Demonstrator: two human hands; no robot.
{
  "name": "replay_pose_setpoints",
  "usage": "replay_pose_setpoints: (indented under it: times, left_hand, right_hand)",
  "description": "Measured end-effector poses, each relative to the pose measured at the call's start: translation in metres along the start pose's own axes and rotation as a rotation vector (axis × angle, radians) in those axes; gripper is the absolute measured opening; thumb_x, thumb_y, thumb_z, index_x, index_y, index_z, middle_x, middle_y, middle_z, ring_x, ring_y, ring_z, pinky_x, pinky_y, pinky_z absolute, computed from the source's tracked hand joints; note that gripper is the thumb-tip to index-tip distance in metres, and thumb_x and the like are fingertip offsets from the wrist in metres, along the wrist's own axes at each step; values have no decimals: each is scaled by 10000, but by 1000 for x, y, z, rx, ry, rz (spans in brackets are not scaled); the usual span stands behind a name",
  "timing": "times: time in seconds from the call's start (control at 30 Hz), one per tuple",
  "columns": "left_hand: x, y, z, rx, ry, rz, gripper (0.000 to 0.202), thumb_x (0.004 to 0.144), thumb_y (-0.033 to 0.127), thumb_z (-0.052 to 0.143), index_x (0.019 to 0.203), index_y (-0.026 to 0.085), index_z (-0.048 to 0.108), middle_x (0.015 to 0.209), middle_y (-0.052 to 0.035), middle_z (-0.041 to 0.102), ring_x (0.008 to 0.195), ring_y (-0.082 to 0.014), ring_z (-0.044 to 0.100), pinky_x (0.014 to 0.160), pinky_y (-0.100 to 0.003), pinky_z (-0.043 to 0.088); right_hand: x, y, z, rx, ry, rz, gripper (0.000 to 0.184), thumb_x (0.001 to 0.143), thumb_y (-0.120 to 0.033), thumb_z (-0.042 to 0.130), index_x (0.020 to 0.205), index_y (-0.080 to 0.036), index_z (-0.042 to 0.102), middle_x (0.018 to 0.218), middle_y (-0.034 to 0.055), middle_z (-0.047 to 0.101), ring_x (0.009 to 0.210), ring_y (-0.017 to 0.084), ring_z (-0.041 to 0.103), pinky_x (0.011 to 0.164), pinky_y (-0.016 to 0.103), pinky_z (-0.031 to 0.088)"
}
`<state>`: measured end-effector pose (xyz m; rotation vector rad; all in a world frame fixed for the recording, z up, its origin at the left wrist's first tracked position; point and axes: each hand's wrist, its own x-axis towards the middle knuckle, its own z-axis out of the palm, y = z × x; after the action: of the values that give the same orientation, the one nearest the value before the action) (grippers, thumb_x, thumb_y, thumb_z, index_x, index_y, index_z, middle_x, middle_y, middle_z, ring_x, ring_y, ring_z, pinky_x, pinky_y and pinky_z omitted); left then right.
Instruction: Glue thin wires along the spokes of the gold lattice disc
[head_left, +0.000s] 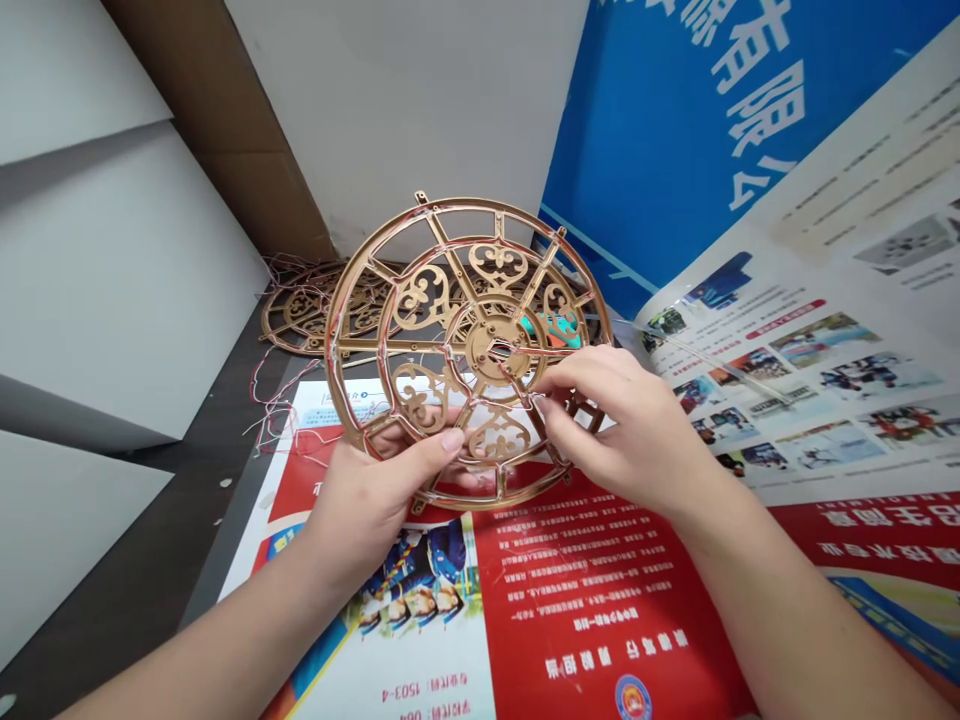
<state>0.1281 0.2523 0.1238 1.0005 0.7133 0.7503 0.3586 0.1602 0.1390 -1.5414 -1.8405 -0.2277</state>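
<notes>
A round gold openwork frame [498, 262] with scroll ornaments and spokes is held up at a tilt over the printed sheets. Thin red and white wires run along its rings and through its hub [484, 345]. My left hand [394, 465] grips the lower left of the frame, thumb in front and fingers behind. At the hub's lower right, my right hand [611, 415] pinches a thin wire [517, 400] between thumb and forefinger. Part of a turquoise and orange object [566, 328] shows behind the frame.
More gold openwork frames [296, 318] with loose wires lie behind on the dark table [199, 530]. Red and white printed sheets [592, 600] cover the front, and a printed page [862, 300] slopes up on the right. White panels [97, 270] stand left; a blue board [645, 150] stands behind.
</notes>
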Motion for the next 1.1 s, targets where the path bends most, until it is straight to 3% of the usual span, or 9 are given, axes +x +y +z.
replay_pose_setpoints:
  times: [0.6,0.87,0.97,1.1]
  left_hand:
    - [0,-1,2,12,-26,18,311,770,322,998,1043,251,867,993,-29,855,848,-252,849,676,-325,747]
    - [3,-7,-5,36,-10,34,315,797,318,985,1079,243,866,1084,-48,863,966,-285,852,762,-361,759]
    - [3,-7,-5,53,-10,48,308,812,316,978,1095,262,870,1111,-30,864,997,-270,849,841,-369,760]
    - [2,-5,-3,67,-17,47,278,825,330,970,1082,288,872,1085,-12,864,986,-260,845,781,-363,765]
  right_hand:
    - [0,-3,-1,-4,-83,55,63,1011,-161,608,990,-205,648,979,0,718,971,153,651,905,334,473]
    - [3,-12,-3,23,-147,262,241,1009,-428,676,920,-204,667,881,9,680,838,176,620,811,372,446]
    - [4,-11,-1,8,-171,262,229,982,-419,714,923,-202,671,894,13,680,859,189,614,825,383,436]
    - [3,-9,0,76,-183,293,180,993,-363,708,908,-208,672,885,0,691,830,168,628,812,369,438]
